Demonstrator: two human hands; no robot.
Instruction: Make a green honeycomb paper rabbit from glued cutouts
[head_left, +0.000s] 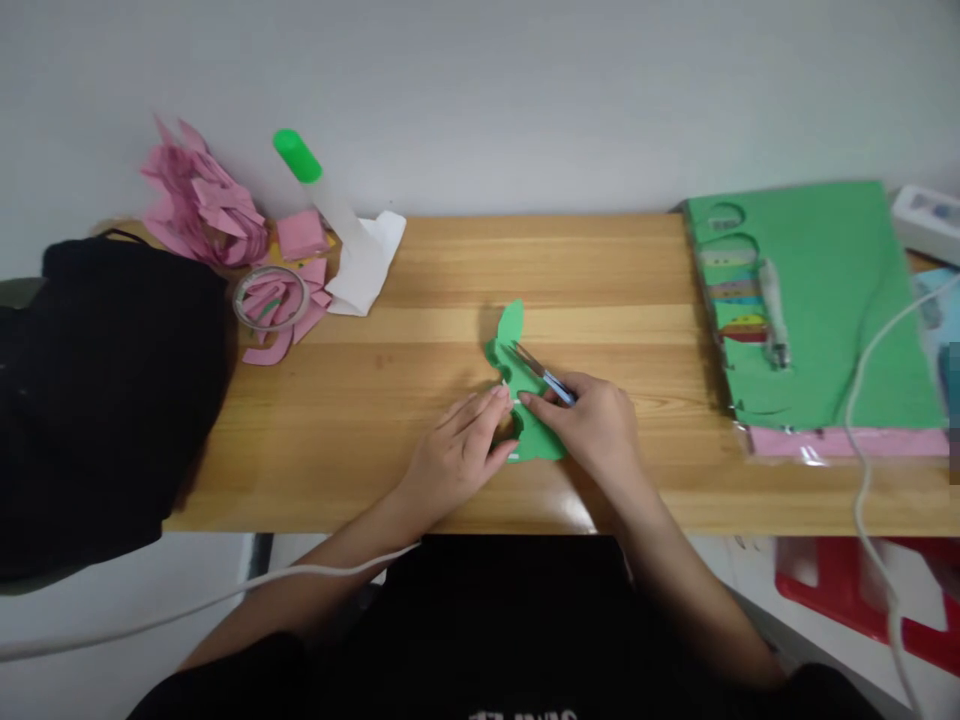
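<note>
A green paper cut-out (531, 435) lies near the front edge of the wooden table, with a rounded tip at its far end and small white strips on it. On its left side my left hand (459, 445) has its fingers together, pinching the cut-out by a white strip. My right hand (596, 420) is closed around slim scissors (536, 365) with a light blue handle. Their pointed metal blades lie over the upper part of the green paper. The right thumb touches the paper close to the left fingertips. My fingers hide part of the handle and the paper.
Pink paper scraps (206, 195), a tape roll (238, 302) and a green-capped tube (330, 205) on white paper (371, 275) stand at left, beside a black bag (112, 390). Green sheets in clear plastic (832, 300) lie at right, crossed by a white cable (862, 400).
</note>
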